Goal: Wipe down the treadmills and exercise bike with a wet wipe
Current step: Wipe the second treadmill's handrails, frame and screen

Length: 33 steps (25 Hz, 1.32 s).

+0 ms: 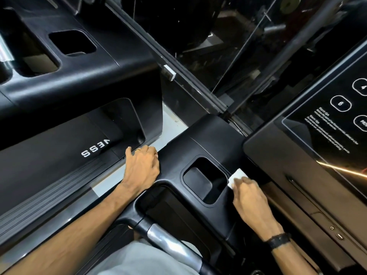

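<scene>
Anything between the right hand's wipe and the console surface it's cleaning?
Nothing visible. The right hand holds the wet wipe directly against the black treadmill console, beside the cup holder recess. The left hand rests on the console's far edge.

The black treadmill console carries a white wet wipe beside its recessed cup holder.

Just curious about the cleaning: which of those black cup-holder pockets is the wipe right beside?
The pocket in the near console, between both hands. The white wipe under the right hand touches its right rim; the far treadmill's pockets lie untouched.

A gym: two black treadmill consoles side by side.
</scene>
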{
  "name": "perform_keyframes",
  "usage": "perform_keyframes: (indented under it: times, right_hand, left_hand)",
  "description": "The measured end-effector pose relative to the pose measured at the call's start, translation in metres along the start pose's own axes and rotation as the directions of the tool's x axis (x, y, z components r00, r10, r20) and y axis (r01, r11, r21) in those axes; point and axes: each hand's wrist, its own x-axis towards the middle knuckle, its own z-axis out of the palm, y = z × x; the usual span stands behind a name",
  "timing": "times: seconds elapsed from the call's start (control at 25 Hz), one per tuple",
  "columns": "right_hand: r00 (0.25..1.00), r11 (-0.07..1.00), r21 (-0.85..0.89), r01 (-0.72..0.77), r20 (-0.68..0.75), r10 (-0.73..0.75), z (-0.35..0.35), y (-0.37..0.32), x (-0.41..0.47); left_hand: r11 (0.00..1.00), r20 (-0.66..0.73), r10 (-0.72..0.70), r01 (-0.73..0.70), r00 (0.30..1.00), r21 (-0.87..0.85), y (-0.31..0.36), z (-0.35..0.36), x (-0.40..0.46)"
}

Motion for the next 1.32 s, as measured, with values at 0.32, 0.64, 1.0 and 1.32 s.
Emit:
perform_keyframes:
  times: [0.32,0.64,1.0,1.32]
  right_hand:
    - [0.922,0.961,0.278,0.000,0.371,-0.107,-0.009,-0.010,-0.065]
    - [0.901,0.953,0.029,0.301,0.319,-0.295,-0.016,-0.055,-0.042]
    - [0.853,0.850,0.086,0.520,-0.010,-0.521,0.008,-0.139,0.036]
    - [0.833,0.817,0.167,0.552,-0.150,-0.533,0.009,-0.135,0.030]
  left_hand:
    - [0.999,0.000,-0.015,0.015,1.000,-0.029,0.000,0.002,-0.001]
    - [0.999,0.025,-0.021,0.022,0.999,-0.049,-0.001,0.001,-0.001]
    - [0.997,-0.012,-0.059,0.058,0.998,-0.047,0.000,0.001,-0.001]
    - [0.972,-0.029,-0.082,0.073,0.996,-0.224,0.003,-0.006,0.001]
